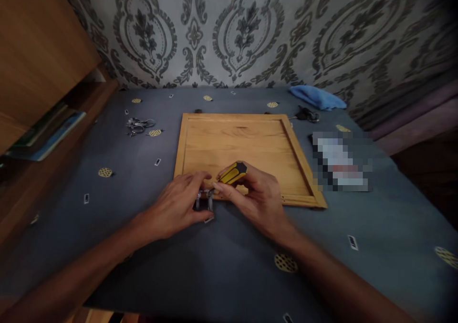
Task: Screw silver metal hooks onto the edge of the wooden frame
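A framed wooden panel point(236, 146), like a cabinet door, lies flat on the cloth-covered table. At its near edge is a small metal fitting point(210, 202) with two prongs pointing toward me; its exact kind is unclear. My left hand point(179, 196) grips this fitting between thumb and fingers. In my right hand point(259, 194) is a screwdriver point(234, 172) with a yellow and black handle, tilted with its front end down at the fitting. The fingers hide the screwdriver's tip.
Loose metal pieces point(139, 125) lie left of the panel. A dark keyring-like bundle point(306, 114) and a blue cloth point(317, 97) sit at the back right. A blurred-out flat object point(339, 163) lies on the right. A wooden cabinet point(43, 56) borders the left side, a patterned wall the back.
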`<state>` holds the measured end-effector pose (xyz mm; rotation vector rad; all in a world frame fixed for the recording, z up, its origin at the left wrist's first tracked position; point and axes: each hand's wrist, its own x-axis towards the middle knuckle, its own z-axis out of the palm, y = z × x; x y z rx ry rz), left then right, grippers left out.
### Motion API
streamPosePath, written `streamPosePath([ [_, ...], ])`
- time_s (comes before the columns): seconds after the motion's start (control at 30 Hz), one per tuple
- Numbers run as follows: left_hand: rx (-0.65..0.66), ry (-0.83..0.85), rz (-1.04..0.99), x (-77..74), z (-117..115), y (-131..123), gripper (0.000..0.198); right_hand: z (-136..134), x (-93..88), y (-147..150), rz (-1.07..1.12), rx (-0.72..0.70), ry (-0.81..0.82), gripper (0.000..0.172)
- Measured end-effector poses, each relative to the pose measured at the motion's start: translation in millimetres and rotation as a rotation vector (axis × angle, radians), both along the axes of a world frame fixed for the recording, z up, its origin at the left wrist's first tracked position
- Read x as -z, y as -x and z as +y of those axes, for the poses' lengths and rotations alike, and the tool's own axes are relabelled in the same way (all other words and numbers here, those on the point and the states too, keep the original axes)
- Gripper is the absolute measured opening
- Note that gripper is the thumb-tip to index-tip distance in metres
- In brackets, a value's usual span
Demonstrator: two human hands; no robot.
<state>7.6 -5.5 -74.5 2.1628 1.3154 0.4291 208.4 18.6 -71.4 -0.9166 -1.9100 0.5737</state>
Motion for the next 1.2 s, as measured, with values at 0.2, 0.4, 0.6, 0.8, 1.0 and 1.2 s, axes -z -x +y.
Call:
streamPosePath([
  [0.2, -0.003, 0.003, -0.010, -1.8, 1, -1, 0.063, -2, 0.5, 2, 0.045, -0.011, 0.061, 0.024],
  [0.4, -0.021, 0.038, -0.022, -4.4, 1, -1, 0.056, 0, -0.1, 3, 0.263, 0.096, 0.180, 0.020],
  [0.6, -0.017, 0.062, 0.004, -5.9, 1, -2, 0.064, 23, 4.1, -7, 0.143, 0.109, 0.325, 0.029],
  [0.8, -0.022, 0.063, 0.004, -4.4, 1, -2, 0.062, 52, 27.3, -11, 0.005, 0.141, 0.326, 0.029],
  [1.0, -0.005, 0.045, -0.001, -1.4, 2, 0, 0.063, 53, 43.1, -15, -0.168, 0.127, 0.301, 0.045],
  [1.2, -0.010, 0.043, -0.009, -4.0, 1, -1, 0.060, 18, 36.7, -29, -0.381, 0.092, -0.059, 0.025],
])
